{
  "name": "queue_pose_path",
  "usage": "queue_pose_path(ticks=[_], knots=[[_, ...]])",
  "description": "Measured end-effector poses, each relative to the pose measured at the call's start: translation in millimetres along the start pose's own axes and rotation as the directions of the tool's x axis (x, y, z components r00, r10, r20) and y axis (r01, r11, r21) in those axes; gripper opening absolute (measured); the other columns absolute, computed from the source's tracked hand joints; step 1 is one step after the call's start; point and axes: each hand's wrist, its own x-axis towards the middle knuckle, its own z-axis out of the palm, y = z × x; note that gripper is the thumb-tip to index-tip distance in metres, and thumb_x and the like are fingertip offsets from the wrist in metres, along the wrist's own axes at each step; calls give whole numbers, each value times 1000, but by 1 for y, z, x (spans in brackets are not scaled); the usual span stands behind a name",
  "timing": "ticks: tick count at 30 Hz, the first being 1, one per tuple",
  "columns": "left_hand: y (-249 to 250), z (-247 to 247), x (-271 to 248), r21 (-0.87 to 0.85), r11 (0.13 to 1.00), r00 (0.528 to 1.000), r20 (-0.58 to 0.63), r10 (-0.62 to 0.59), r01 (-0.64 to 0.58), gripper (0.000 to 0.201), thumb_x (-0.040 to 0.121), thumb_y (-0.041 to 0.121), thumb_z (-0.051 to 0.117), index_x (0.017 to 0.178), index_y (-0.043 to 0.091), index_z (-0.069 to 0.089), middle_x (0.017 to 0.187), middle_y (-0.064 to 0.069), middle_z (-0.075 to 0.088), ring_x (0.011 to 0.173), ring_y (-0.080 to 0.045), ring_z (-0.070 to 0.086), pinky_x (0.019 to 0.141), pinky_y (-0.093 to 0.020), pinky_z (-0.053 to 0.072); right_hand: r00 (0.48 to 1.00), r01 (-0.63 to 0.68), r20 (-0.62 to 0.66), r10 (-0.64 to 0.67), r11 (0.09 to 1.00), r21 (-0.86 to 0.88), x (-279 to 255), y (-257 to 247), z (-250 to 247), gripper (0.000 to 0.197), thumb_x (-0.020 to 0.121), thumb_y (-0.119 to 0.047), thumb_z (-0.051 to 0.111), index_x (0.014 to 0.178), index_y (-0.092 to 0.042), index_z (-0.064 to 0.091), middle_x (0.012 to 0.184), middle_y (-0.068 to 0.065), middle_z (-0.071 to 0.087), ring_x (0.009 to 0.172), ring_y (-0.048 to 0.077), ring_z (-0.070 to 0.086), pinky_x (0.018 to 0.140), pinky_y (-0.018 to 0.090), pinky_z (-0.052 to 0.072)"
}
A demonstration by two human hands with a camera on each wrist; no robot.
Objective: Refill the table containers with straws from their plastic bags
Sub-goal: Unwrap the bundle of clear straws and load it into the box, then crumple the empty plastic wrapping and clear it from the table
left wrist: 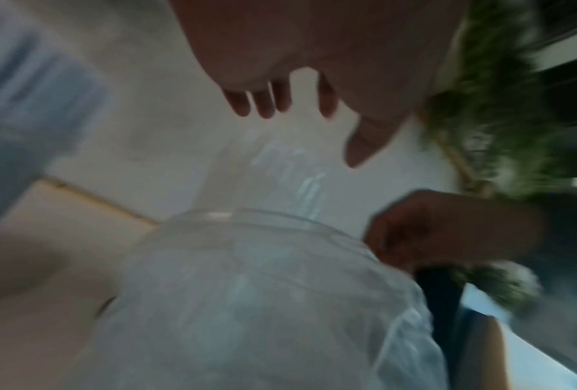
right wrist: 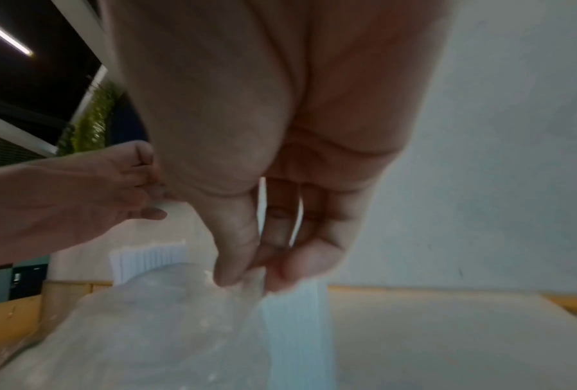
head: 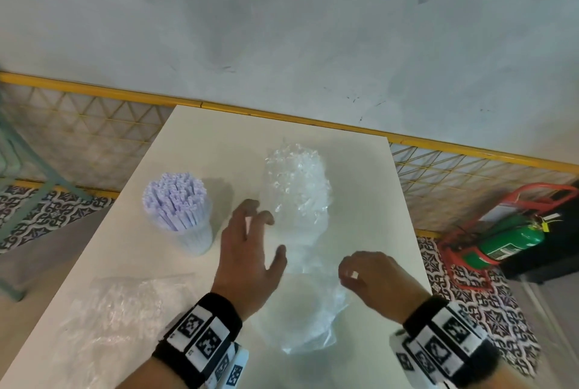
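On the white table a bundle of clear straws stands at the centre, and a clear plastic bag trails from it toward me. My right hand pinches the bag's edge between thumb and fingers, as the right wrist view shows for the hand and bag. My left hand hovers with spread fingers just left of the clear straws and holds nothing; its fingers reach over the bag. A cup packed with lavender straws stands to the left.
A second crumpled clear bag lies at the table's near left. A yellow mesh railing runs behind the table. A green fire extinguisher on a red stand sits on the floor to the right.
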Motion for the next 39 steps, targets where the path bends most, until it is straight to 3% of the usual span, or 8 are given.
queue_pose_path(ticks=[6,8,12,17,27,34,36,39], knots=[[43,0,-16,50,949,838,485,249,-311,45,79,67,60,110,37,49,155,3,22,148,-17,9,115,-33,14,936,315,-106,-335,934,-168,-7,-13,-40,13,99,-24,49,97,-27,62,88,-12,61,82,9,51,74,28,48],[46,-1,-14,-5,968,817,535,216,-253,38,82,59,61,108,40,42,139,14,39,136,-7,29,112,-28,23,894,376,-166,-416,899,-225,-8,-22,-54,21,98,-28,42,97,-28,63,89,-14,63,83,9,54,75,28,49],[51,-10,-5,-163,981,883,438,168,-106,32,89,29,67,89,34,36,81,16,46,72,-3,45,68,-11,36,851,348,-407,-334,937,-42,-14,-29,-62,21,97,-29,50,109,-23,65,104,-12,66,100,9,59,88,25,48],[40,-32,3,-336,941,987,159,24,31,22,90,9,67,84,26,54,74,6,56,59,-11,53,56,-16,43,745,142,-657,113,936,322,-45,-26,-39,29,89,-41,55,116,-32,52,123,-9,55,118,12,53,91,28,48],[20,-88,10,-782,467,909,383,-163,413,33,94,2,57,120,20,67,125,4,52,95,-31,67,77,-48,59,957,170,-166,237,1,985,-48,-78,13,86,70,-48,84,134,-68,30,148,6,46,127,42,52,107,64,35],[-5,-135,14,-702,595,867,499,18,392,71,76,0,78,133,34,54,137,14,45,96,-31,66,61,-36,57,936,262,-309,169,253,931,-51,-87,-22,64,73,-29,85,129,-21,55,122,19,56,84,31,60,73,48,54],[-10,-147,21,-639,689,875,484,13,343,70,73,4,77,132,35,55,133,20,45,90,-28,66,62,-33,58,930,258,-323,176,315,914,-52,-81,-35,68,67,-35,88,128,-27,60,93,14,58,68,20,52,65,35,52],[-16,-165,32,-559,776,884,467,4,292,70,69,11,74,130,38,56,133,19,45,80,-24,67,63,-29,59,938,214,-306,166,417,883,-53,-67,-57,83,63,-25,91,136,-36,53,118,-6,61,60,14,49,60,25,51]])
